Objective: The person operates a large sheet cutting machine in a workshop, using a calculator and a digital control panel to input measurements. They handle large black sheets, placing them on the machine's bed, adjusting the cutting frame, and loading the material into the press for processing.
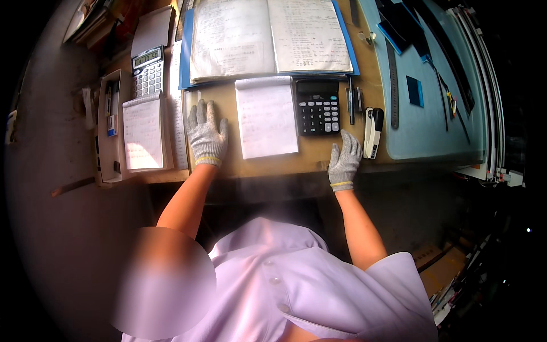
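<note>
Both my hands wear grey knitted gloves with yellow cuffs. My left hand (pixel 207 134) lies flat on the desk, fingers stretched out, left of a white notepad (pixel 266 118). Near the desk's front edge rests my right hand (pixel 345 161), holding nothing, its fingers apart and slightly bent. Just above it is a black desk calculator (pixel 318 108). A cream and black stapler (pixel 372 133) lies to its right. Pens (pixel 351 102) lie between calculator and stapler. Beyond the notepad, an open blue folder (pixel 185 73) holds handwritten pages (pixel 232 40).
On the left stand a silver calculator (pixel 148 74), a written notepad (pixel 143 132) and a narrow box (pixel 106 154) with pens. At right, a blue-green mat (pixel 424 134) carries a dark ruler (pixel 393 85), a small blue piece (pixel 415 91) and thin tools (pixel 441 94).
</note>
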`<state>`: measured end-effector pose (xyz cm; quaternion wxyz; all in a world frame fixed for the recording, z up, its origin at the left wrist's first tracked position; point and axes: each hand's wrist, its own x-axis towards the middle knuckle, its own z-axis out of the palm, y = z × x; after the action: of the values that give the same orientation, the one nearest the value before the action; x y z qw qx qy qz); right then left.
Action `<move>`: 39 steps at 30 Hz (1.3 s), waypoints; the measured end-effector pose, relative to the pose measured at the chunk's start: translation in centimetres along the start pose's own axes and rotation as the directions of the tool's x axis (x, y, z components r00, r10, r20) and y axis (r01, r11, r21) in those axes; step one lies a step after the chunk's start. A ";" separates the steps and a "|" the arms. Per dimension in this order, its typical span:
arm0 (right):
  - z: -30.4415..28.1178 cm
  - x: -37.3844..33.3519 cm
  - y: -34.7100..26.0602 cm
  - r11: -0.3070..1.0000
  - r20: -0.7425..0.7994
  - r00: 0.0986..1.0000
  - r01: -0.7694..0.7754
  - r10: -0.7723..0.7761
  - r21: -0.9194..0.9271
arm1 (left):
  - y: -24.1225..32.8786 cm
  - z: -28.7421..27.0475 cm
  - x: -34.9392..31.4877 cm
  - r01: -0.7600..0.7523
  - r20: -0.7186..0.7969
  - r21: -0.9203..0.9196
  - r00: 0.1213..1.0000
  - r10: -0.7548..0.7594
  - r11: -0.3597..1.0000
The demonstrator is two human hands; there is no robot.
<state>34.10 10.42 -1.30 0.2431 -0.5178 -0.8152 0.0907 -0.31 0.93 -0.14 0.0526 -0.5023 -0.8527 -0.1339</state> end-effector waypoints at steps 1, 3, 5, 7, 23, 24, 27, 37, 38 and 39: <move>0.0 0.0 0.0 1.000 -0.001 1.000 0.001 -0.001 0.002 | 0.0 0.0 0.0 -0.002 0.000 0.000 1.000 0.002 1.000; 0.1 0.0 0.1 1.000 -0.005 1.000 0.004 -0.004 0.009 | -0.1 0.0 0.0 -0.005 0.003 -0.002 1.000 0.005 1.000; 0.1 0.0 0.2 1.000 -0.003 1.000 0.005 -0.005 -0.006 | -0.1 0.1 0.0 -0.004 0.007 -0.008 1.000 0.004 1.000; 0.0 0.1 0.0 1.000 0.001 1.000 -0.002 0.002 -0.010 | -0.3 0.4 0.0 0.013 0.016 -0.028 1.000 -0.013 1.000; 2.4 8.3 -1.9 0.977 -0.015 0.979 0.203 -0.202 0.065 | 0.0 -0.1 0.1 0.026 0.034 0.009 0.999 -0.027 1.000; 2.7 8.2 -1.7 0.977 0.013 0.977 0.210 -0.211 0.040 | 0.0 -0.1 0.1 0.030 0.037 0.003 0.999 -0.030 1.000; 3.1 7.5 -1.4 0.974 0.027 0.973 0.227 -0.228 0.012 | 0.0 -0.2 0.1 0.036 0.041 -0.013 0.999 -0.035 0.999; 1.3 5.1 -3.0 0.987 -0.024 0.993 0.121 -0.119 0.105 | -0.1 0.0 0.1 0.024 0.032 -0.024 0.999 -0.023 0.999; 1.1 4.5 -3.4 0.989 -0.032 0.993 0.116 -0.113 0.093 | -0.1 0.0 0.0 0.033 0.031 -0.020 0.999 -0.032 0.999; 1.0 3.9 -3.7 0.986 -0.031 0.994 0.107 -0.104 0.131 | -0.1 0.1 0.0 0.024 0.025 -0.011 0.999 -0.024 1.000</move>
<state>29.32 12.33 0.53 0.2910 -0.4578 -0.8307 0.1253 -0.44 0.92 -0.29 0.0375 -0.4941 -0.8584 -0.1331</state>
